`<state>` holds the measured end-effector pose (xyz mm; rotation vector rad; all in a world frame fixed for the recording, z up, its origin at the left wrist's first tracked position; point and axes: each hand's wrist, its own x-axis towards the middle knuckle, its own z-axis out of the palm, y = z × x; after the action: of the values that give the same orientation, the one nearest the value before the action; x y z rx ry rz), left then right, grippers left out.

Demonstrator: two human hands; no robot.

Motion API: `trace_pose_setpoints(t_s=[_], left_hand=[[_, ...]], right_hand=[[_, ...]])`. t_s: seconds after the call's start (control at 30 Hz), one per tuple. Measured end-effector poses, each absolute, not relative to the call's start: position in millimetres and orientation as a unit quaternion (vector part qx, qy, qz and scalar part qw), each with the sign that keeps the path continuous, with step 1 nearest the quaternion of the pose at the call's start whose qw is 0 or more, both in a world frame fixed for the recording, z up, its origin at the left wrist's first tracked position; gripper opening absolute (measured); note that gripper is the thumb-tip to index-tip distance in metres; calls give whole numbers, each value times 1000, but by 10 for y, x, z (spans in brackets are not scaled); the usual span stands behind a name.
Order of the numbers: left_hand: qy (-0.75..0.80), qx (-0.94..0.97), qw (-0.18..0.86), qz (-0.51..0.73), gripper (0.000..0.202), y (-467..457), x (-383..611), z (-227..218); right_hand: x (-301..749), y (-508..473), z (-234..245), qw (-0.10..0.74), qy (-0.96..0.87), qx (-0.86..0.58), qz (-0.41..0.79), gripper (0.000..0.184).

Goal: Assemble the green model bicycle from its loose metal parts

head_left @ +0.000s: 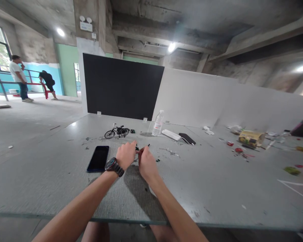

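My left hand (126,154), with a black watch on its wrist, is closed in a pinch above the table. Its fingertips grip a small dark part (136,148) with a hint of green, mostly covered by the fingers. My right hand (146,163) meets it from the other side, fingers closed on the same part. A short thin dark piece (148,145) sticks up by the right fingers; whether it belongs to the part I cannot tell. Beyond my left hand stands a small black model bicycle (116,131). Tiny dark green bits (158,160) lie beside my right hand.
A phone (98,158) lies left of my hands. Farther back are a water bottle (158,123), a white bar-shaped device (171,134) and a black slab (187,138) with a cable. Clear sprue-like pieces (172,152) lie right. A black panel (122,87) borders the table.
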<state>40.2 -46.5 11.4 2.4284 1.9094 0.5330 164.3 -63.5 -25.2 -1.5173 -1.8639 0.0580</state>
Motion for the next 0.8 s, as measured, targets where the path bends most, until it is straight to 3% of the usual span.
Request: trace_pose_setpoints(t_s=[0.17, 0.27, 0.43, 0.67, 0.8], left_hand=[[609, 775, 2, 170, 29, -469, 402, 108], [610, 774, 1, 169, 30, -471, 406, 109], [603, 778, -1, 173, 32, -484, 404, 125], [598, 781, -17, 180, 29, -525, 409, 120], [595, 781, -25, 187, 31, -521, 424, 99]], right_hand=[[1638, -648, -259, 339, -740, -580, 20, 17], [1645, -580, -268, 362, -717, -594, 44, 11], [1663, -465, -267, 393, -680, -613, 84, 23], [1618, -614, -207, 383, -697, -596, 111, 4], [1631, -577, -141, 468, -621, -569, 267, 13]])
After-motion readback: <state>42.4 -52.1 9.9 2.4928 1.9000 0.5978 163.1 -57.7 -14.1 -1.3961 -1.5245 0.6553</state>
